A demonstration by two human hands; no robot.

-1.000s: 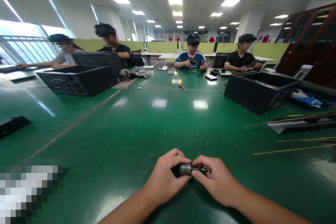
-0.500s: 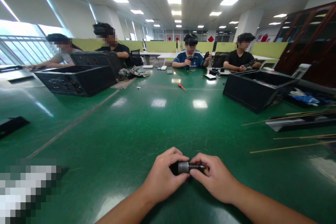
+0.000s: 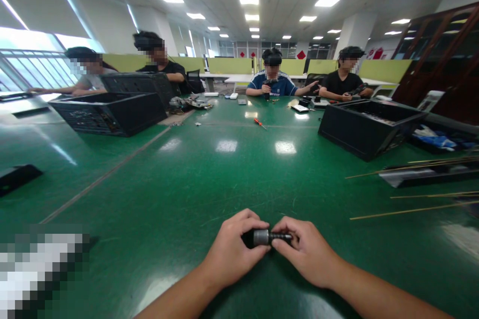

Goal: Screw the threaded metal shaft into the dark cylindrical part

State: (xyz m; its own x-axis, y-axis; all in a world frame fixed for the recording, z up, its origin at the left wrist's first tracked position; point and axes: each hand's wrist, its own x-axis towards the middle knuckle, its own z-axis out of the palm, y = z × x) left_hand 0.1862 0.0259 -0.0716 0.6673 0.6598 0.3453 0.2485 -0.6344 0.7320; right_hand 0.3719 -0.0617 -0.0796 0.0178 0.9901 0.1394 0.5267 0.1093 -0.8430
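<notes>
A small dark tool with a grey metal collar (image 3: 261, 237) and a thin ridged shaft lies crosswise between my hands, low over the green table (image 3: 209, 184). My left hand (image 3: 235, 241) is wrapped round its thick end, thumb below and fingers above the collar. At the other end, my right hand (image 3: 305, 249) pinches the ridged shaft (image 3: 280, 236) between thumb and fingers. The tool's far left part is hidden in my left palm.
An orange screwdriver (image 3: 258, 122) lies mid-table. Black computer cases stand at left (image 3: 112, 113) and right (image 3: 368, 129). Thin yellow rods (image 3: 404, 209) reach in from the right. A pixelated object (image 3: 37, 269) is near left. Several people sit across the table.
My hands and the tool have hardly moved. Across the table, the person in blue has lowered one hand and stretched it out to the right, the fingers now spread.
</notes>
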